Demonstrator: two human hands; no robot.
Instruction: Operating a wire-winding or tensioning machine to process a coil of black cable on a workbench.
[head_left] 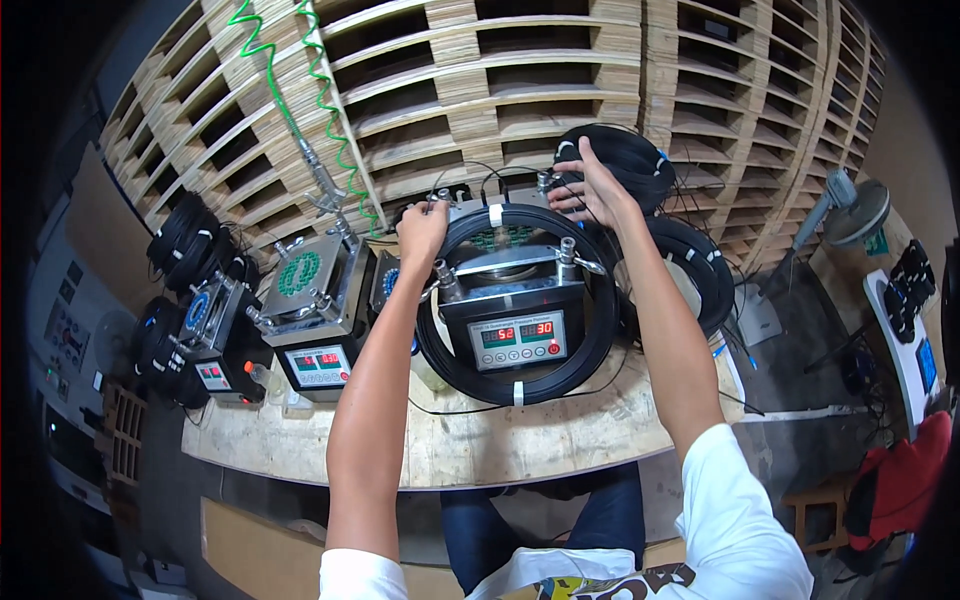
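A coil of black cable [432, 345] with white ties rings the front of the middle bench machine [550, 310], which has a lit red digital display. My left hand [423, 232] is closed at the machine's back left, beside a metal knob [444, 196]. What its fingers grip, if anything, is too small to make out. To the right, my right hand [597, 192] is open with fingers spread, above the coil's upper right and in front of another black cable coil [650, 165]. A metal plate with green fittings [497, 238] partly shows behind the coil's top.
Two similar machines [310, 290] [212, 320] stand to the left on the wooden table [500, 440]. Black cable coils [185, 240] lie beyond them, and another coil [705, 265] lies at right. Green spiral hoses [268, 75] hang before stacked pallets [550, 50]. A fan [855, 212] stands far right.
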